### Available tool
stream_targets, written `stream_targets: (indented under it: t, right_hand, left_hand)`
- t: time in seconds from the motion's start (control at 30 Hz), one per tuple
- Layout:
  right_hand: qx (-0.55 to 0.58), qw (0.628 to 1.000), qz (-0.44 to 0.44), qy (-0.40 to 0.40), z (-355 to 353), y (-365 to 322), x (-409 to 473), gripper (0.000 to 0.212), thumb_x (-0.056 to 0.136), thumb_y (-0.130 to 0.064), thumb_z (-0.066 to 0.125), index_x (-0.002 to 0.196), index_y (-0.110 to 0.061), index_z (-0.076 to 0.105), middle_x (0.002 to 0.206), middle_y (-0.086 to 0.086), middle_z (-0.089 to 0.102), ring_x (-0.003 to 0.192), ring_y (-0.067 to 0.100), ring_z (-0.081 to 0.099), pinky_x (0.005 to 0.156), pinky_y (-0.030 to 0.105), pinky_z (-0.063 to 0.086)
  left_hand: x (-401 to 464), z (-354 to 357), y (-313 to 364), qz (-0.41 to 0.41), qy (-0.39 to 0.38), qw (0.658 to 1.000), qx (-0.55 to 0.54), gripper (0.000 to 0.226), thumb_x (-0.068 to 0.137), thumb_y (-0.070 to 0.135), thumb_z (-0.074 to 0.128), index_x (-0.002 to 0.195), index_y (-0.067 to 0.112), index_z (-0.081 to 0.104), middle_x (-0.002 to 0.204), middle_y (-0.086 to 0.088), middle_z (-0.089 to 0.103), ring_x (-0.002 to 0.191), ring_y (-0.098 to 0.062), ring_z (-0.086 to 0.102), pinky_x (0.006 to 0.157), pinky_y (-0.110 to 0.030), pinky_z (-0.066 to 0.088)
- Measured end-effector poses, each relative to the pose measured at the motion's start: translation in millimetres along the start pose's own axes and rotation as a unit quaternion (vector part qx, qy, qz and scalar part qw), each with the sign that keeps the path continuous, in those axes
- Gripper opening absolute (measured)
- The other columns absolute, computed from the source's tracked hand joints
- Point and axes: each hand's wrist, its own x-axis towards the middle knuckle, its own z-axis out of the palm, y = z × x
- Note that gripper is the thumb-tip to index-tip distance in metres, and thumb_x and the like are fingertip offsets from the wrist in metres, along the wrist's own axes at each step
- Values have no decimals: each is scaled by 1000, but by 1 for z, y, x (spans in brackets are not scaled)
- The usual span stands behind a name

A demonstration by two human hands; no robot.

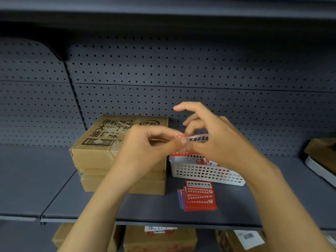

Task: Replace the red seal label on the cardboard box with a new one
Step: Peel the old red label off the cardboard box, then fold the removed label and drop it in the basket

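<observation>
A brown cardboard box (101, 142) with black printed characters lies on top of a stack on the grey shelf. Both hands meet just right of it, above a white basket. My left hand (145, 148) pinches the left edge of a red and white seal label (196, 139). My right hand (214, 135) pinches the same label with thumb and forefinger, its other fingers spread upward. Most of the label is hidden behind my right hand. A pile of red seal labels (199, 196) lies on the shelf in front of the basket.
The white perforated basket (205, 172) holds more red labels. Two more cardboard boxes (101, 182) lie under the top box. A flat box (321, 157) sits at the right edge. Boxes with barcode stickers (160, 239) fill the lower shelf. A pegboard wall (163, 70) closes the back.
</observation>
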Motion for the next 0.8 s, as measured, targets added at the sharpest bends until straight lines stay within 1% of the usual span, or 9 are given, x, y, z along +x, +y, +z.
stream_targets:
  t: [0.07,0.13,0.23,0.33,0.43,0.5,0.6,0.73,0.8]
  right_hand:
    - [21,999,3,32,-4,-2,-2,67,81,-31,84,125,-62,45,85,-20,75,109,-2,62,97,22,45]
    - [70,995,13,63,-9,-1,-7,57,80,-28,86,120,-55,56,86,-22,79,95,1,71,89,21,53]
    - [197,975,39,98,-17,2,-15,39,80,-15,84,108,-39,72,86,-11,83,69,14,75,69,27,61]
    - [258,953,68,145,-22,10,-17,25,79,-8,83,91,-30,79,78,-4,83,58,5,72,59,15,56]
    - [286,939,90,171,-20,19,-18,16,79,-14,82,82,-30,82,78,-3,83,62,3,73,62,15,56]
    - [321,926,93,174,-18,23,-18,10,78,-26,78,84,-32,83,85,-3,83,73,4,75,73,18,57]
    - [376,908,89,164,-13,29,-18,16,80,-34,71,93,-34,80,91,-4,81,86,7,73,88,25,52]
    - [408,893,82,171,-7,30,-15,24,86,-31,66,109,-31,74,90,-9,76,86,5,68,85,24,50]
    - [416,890,79,170,-4,30,-14,34,90,-27,65,124,-29,67,88,-8,74,85,5,67,89,26,50]
  left_hand:
    - [1,1,0,11,25,1000,-8,7,77,19,80,83,19,81,77,5,81,71,-7,75,73,-22,60]
    - [3,0,3,22,50,998,-13,7,78,17,78,80,23,79,75,11,80,67,-2,72,71,-19,58]
    - [5,-2,4,31,79,996,-30,5,80,22,75,80,26,75,74,10,77,68,-2,69,68,-17,56]
    - [6,-5,5,29,83,995,-41,14,74,36,70,84,27,74,78,8,75,72,-3,67,65,-14,53]
    - [8,-1,6,36,66,996,-56,13,81,24,71,94,23,75,85,6,75,79,-2,68,73,-14,54]
    - [10,3,5,39,55,995,-71,19,86,13,70,103,21,74,93,2,77,86,-3,71,79,-16,56]
    - [12,8,3,26,36,994,-100,27,85,23,66,111,18,72,96,1,79,93,-4,72,83,-19,56]
    - [17,16,3,4,12,993,-116,35,80,31,66,115,26,70,95,4,80,95,-3,71,85,-18,52]
    - [21,21,3,-2,-2,992,-128,40,80,29,67,120,31,65,85,9,76,89,-3,69,87,-19,51]
